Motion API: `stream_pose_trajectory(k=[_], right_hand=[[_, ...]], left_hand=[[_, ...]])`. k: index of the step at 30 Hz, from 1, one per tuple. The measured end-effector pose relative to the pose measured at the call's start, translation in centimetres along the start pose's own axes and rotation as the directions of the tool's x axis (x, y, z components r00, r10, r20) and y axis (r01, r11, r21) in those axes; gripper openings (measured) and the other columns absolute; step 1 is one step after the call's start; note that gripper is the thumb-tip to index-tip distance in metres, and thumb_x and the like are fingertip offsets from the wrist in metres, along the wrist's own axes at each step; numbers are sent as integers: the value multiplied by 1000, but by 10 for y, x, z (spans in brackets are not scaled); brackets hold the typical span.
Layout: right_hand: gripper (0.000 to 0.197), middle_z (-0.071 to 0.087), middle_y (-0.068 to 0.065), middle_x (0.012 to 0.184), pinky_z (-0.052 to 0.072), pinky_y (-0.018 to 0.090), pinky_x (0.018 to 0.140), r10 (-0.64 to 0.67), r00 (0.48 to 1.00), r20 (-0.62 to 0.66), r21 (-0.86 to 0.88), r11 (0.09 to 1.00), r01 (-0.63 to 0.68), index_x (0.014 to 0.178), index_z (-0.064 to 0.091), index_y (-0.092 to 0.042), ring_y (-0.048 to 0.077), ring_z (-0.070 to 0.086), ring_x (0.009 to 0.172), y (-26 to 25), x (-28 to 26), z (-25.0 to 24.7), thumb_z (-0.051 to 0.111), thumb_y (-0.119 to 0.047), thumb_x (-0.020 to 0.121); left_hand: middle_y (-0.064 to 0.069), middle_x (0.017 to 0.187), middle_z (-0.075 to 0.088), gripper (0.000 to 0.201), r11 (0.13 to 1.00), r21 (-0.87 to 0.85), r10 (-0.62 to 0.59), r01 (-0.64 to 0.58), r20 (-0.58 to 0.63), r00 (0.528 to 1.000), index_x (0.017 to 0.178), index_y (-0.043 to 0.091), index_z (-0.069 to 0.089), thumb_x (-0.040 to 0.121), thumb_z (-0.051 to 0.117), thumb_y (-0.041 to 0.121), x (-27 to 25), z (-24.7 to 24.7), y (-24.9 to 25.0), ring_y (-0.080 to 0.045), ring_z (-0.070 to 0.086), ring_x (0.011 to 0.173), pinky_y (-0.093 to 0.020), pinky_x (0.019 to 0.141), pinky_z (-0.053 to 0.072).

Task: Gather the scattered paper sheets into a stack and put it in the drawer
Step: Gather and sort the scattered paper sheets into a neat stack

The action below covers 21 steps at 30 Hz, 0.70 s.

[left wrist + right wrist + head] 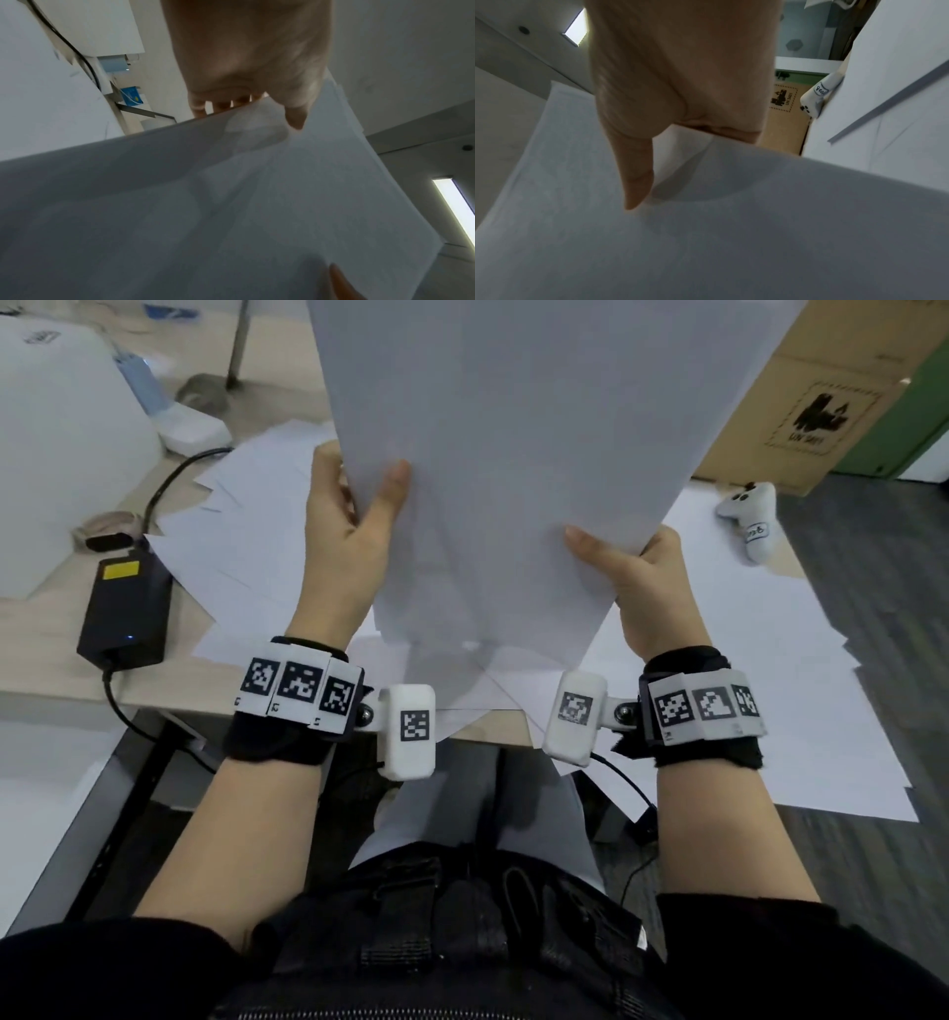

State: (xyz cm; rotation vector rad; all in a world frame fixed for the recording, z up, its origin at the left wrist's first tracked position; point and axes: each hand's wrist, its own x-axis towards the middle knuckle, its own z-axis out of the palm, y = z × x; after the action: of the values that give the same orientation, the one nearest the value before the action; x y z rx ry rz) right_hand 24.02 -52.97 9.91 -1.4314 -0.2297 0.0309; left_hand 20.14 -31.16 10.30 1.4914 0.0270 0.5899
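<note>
I hold the paper stack (513, 454) upright above the desk (46, 670), long axis vertical, left hand (349, 526) and right hand (642, 577) each pinching a side edge, loose sheets (246, 541) below

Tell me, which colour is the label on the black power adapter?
Yellow, on the power adapter; the head view shows it best.

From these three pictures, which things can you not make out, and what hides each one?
- Fingers of the left hand and right hand: behind the held sheets in every view; only thumbs show.
- Number of held sheets: edges blur together.
- Top of the held sheets: cut off by the head view's upper edge.
- Drawer: in no view.
- Loose sheets on the desk: partly covered by the held sheets.
</note>
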Motion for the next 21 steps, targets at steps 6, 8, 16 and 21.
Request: stream_pose_trajectory(k=[6, 8, 16, 21], right_hand=[[30, 71, 9, 101, 53, 29, 79, -45, 999, 5, 18, 999, 45, 104, 67, -4, 21, 68, 94, -11, 1, 4, 75, -3, 75], [28, 73, 5, 94, 53, 28, 75, -36, 999, -12, 37, 999, 36, 101, 67, -1, 20, 69, 88, -14, 3, 0, 75, -3, 75], [28, 73, 5, 92, 53, 29, 74, -36, 998, -47, 58, 998, 39, 93, 70, -6, 20, 69, 86, -14, 6, 9, 78, -9, 67], [32, 73, 9, 97, 53, 29, 74, -41, 997, -66, 70, 996, 46, 99, 69, -2, 21, 69, 88, -15, 10, 13, 79, -6, 68]], left_hand=[[7, 112, 64, 30, 1000, -7, -4, 4, 25, 1000, 120, 10, 52, 94, 56, 24, 13, 2, 24, -1, 62, 106, -18, 89, 47], [7, 108, 66, 28, 1000, -10, 0, 1, 50, 999, 121, 5, 53, 97, 53, 20, 16, -2, 27, -4, 64, 103, -17, 84, 48], [11, 103, 66, 37, 997, -61, 45, -44, 7, 999, 119, 8, 47, 92, 61, 29, 17, 3, 32, -3, 64, 102, -18, 86, 48], [0, 112, 63, 50, 983, -7, 183, -183, -18, 983, 116, 8, 40, 85, 67, 36, 24, 9, 44, -8, 60, 104, -26, 92, 48]])
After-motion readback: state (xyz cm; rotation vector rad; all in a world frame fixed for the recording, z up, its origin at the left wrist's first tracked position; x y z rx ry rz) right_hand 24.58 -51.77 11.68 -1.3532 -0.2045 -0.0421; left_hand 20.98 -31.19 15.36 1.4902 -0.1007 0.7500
